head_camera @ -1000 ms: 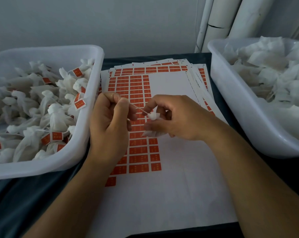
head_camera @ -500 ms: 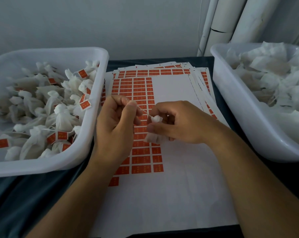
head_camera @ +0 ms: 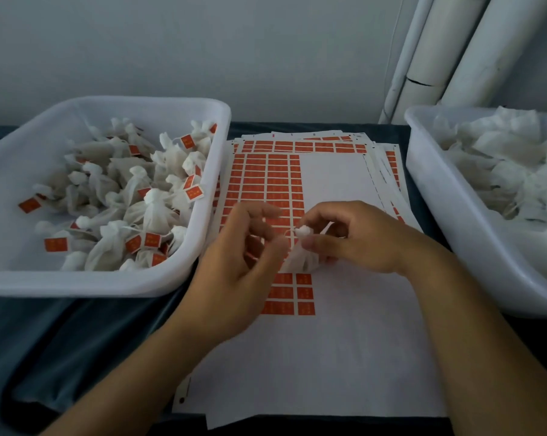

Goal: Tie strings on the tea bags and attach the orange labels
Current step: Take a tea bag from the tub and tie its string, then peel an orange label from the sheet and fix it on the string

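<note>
I see a table (head_camera: 77, 335) draped in dark cloth against a pale grey wall (head_camera: 203, 51), white pipes (head_camera: 438, 58) in the right corner, and white tubs either side of a stack of orange label sheets (head_camera: 328, 357). My right hand (head_camera: 357, 237) pinches the tea bag (head_camera: 299, 258) by its neck over the sheets. My left hand (head_camera: 237, 262) is blurred beside it, fingers loosely curled, so I cannot tell its grip; the left tub (head_camera: 108, 284) holds tagged bags, the right tub (head_camera: 454, 234) plain ones.

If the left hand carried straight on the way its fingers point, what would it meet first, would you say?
Probably the tied tea bag held by the right hand: the left hand is blurred, its fingers pointing up and right toward the bag's knotted top; depth is unclear.
</note>
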